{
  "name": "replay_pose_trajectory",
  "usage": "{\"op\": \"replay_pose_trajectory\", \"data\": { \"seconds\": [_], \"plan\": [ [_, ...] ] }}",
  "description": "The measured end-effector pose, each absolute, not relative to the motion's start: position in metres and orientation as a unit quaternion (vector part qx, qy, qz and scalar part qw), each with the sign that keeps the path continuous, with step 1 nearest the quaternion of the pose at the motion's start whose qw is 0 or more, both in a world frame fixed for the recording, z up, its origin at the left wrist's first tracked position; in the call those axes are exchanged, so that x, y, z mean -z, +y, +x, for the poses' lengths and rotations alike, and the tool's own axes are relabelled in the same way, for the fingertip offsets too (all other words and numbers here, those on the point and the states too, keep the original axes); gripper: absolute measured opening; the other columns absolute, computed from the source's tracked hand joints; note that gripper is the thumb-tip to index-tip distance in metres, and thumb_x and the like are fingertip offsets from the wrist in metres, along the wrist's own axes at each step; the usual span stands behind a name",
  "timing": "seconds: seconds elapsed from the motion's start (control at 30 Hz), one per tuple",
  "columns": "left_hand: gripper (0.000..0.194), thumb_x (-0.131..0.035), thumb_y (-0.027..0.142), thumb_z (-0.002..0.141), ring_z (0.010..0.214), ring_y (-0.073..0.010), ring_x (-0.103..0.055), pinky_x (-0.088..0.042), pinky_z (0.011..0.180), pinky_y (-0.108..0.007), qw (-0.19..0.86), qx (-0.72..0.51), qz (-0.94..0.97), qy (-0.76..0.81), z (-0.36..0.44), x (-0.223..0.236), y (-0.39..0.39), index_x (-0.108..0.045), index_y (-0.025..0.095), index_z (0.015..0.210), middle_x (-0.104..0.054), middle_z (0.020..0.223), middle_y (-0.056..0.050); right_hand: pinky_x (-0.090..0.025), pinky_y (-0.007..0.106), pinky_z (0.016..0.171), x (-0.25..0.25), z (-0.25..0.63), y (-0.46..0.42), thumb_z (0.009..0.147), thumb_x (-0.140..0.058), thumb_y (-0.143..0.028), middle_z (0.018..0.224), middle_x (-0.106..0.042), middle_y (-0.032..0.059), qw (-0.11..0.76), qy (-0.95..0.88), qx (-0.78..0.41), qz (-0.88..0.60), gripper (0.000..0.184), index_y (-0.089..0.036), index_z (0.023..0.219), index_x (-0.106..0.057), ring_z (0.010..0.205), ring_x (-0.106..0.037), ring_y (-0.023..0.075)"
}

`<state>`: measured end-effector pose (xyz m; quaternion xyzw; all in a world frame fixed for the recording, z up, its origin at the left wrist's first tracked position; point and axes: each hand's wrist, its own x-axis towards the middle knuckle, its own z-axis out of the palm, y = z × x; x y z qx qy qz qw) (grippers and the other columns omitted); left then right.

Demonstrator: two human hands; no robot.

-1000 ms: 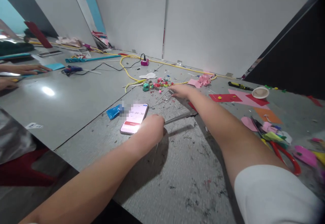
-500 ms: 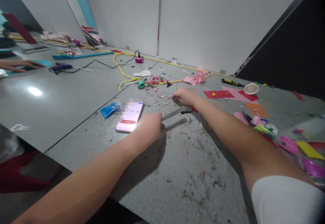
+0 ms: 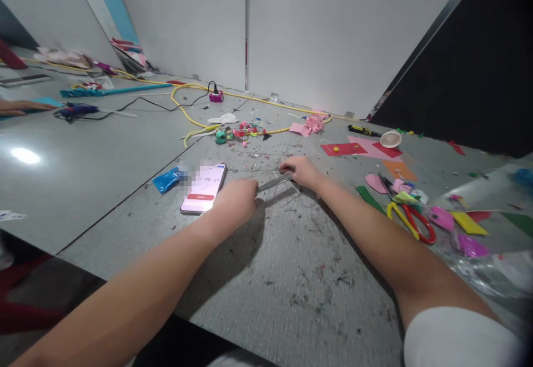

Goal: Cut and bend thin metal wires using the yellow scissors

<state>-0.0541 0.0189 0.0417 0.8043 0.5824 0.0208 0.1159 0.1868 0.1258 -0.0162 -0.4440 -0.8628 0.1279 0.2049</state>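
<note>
Drawn back from the scraps since a second ago, the right hand [image 3: 306, 171] is now close to the left. Nearest, the left hand [image 3: 235, 201] has its fingers curled around one end of some thin rods [image 3: 275, 182], held just above the grey table [image 3: 291, 267]. Right fingers bend by the rods' far end; whether they pinch anything cannot be told. A lit phone [image 3: 203, 202] lies beside the left hand; farther back, small colourful scraps [image 3: 244, 132].
</note>
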Motion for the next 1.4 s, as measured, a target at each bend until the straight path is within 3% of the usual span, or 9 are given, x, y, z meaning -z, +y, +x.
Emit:
{"op": "replay_pose_trajectory", "data": {
  "seconds": [0.13, 0.3, 0.53, 0.77, 0.83, 0.93, 1.07, 1.23, 1.4],
  "plan": [
    [0.014, -0.059, 0.032, 0.086, 0.083, -0.0253, -0.065, -0.039, 0.066, -0.033, 0.157, -0.089, 0.793, 0.582, -0.06, -0.048, 0.03, -0.065, 0.02, 0.086, -0.072, 0.088, -0.011, -0.051, 0.028, 0.085, 0.017, 0.19, 0.101, 0.088, -0.067, -0.015, 0.098, -0.08, 0.0069, 0.21, -0.843, -0.167, -0.466, 0.017, -0.018, 0.097, -0.08, 0.093, -0.072, 0.0198],
    [0.022, -0.056, 0.039, 0.089, 0.071, -0.0218, -0.059, -0.034, 0.062, -0.033, 0.189, -0.06, 0.789, 0.582, -0.067, -0.059, 0.039, -0.062, 0.02, 0.081, -0.068, 0.078, -0.008, -0.052, 0.031, 0.079, 0.023, 0.201, 0.082, 0.086, -0.074, -0.019, 0.091, -0.079, 0.007, 0.248, -0.844, -0.192, -0.434, 0.009, -0.018, 0.093, -0.08, 0.084, -0.071, 0.02],
    [0.041, -0.04, 0.044, 0.099, 0.086, -0.029, -0.069, -0.043, 0.071, -0.035, 0.157, -0.028, 0.78, 0.605, -0.066, -0.056, 0.04, -0.07, 0.017, 0.093, -0.074, 0.092, -0.016, -0.049, 0.033, 0.082, 0.019, 0.172, 0.038, 0.096, -0.068, -0.021, 0.09, -0.074, 0.0083, 0.211, -0.906, -0.101, -0.352, 0.008, -0.018, 0.092, -0.074, 0.088, -0.066, 0.021],
    [0.042, -0.032, 0.031, 0.101, 0.099, -0.0326, -0.072, -0.048, 0.079, -0.038, 0.119, -0.052, 0.759, 0.638, -0.066, -0.051, 0.042, -0.067, 0.011, 0.112, -0.075, 0.106, -0.023, -0.05, 0.037, 0.099, 0.025, 0.142, 0.056, 0.102, -0.059, -0.037, 0.108, -0.076, 0.0122, 0.29, -0.854, -0.086, -0.424, 0.025, -0.017, 0.106, -0.074, 0.106, -0.068, 0.0241],
    [0.044, -0.029, 0.031, 0.103, 0.101, -0.0332, -0.072, -0.049, 0.081, -0.039, 0.114, -0.059, 0.755, 0.643, -0.066, -0.05, 0.042, -0.066, 0.01, 0.114, -0.075, 0.106, -0.024, -0.045, 0.039, 0.109, 0.021, 0.146, 0.089, 0.105, -0.052, -0.039, 0.125, -0.073, 0.0153, 0.26, -0.818, -0.067, -0.508, 0.036, -0.015, 0.121, -0.072, 0.122, -0.064, 0.0269],
    [0.052, -0.035, 0.05, 0.102, 0.103, -0.0356, -0.072, -0.051, 0.082, -0.04, 0.144, -0.046, 0.756, 0.637, -0.063, -0.047, 0.038, -0.067, 0.01, 0.113, -0.075, 0.106, -0.024, -0.03, 0.045, 0.124, 0.015, 0.152, 0.142, 0.104, -0.051, -0.05, 0.164, -0.042, 0.019, 0.138, -0.784, -0.045, -0.603, 0.062, -0.013, 0.153, -0.051, 0.153, -0.036, 0.0337],
    [0.074, -0.053, 0.078, 0.086, 0.101, -0.0381, -0.072, -0.053, 0.079, -0.042, 0.175, -0.029, 0.77, 0.614, -0.053, -0.038, 0.026, -0.066, 0.011, 0.114, -0.074, 0.108, -0.023, -0.027, 0.049, 0.124, 0.012, 0.157, 0.18, 0.107, -0.039, -0.052, 0.165, -0.037, 0.0246, 0.041, -0.784, -0.067, -0.616, 0.069, -0.006, 0.158, -0.043, 0.155, -0.032, 0.0385],
    [0.062, -0.066, 0.062, 0.086, 0.11, -0.039, -0.069, -0.054, 0.087, -0.043, 0.132, -0.014, 0.789, 0.599, -0.045, -0.028, 0.019, -0.065, 0.009, 0.117, -0.07, 0.119, -0.025, -0.02, 0.038, 0.128, 0.02, 0.168, 0.16, 0.108, -0.037, -0.044, 0.168, -0.029, 0.0246, 0.005, -0.809, -0.071, -0.583, 0.071, 0.004, 0.16, -0.035, 0.158, -0.026, 0.0324],
    [0.042, -0.065, 0.046, 0.091, 0.106, -0.0364, -0.071, -0.054, 0.083, -0.04, 0.108, -0.018, 0.795, 0.597, -0.051, -0.026, 0.03, -0.066, 0.011, 0.113, -0.073, 0.11, -0.022, -0.021, 0.037, 0.128, 0.021, 0.175, 0.131, 0.109, -0.031, -0.047, 0.167, -0.033, 0.0222, 0.008, -0.825, -0.056, -0.563, 0.072, 0.002, 0.16, -0.035, 0.157, -0.029, 0.0295]
  ]
}}
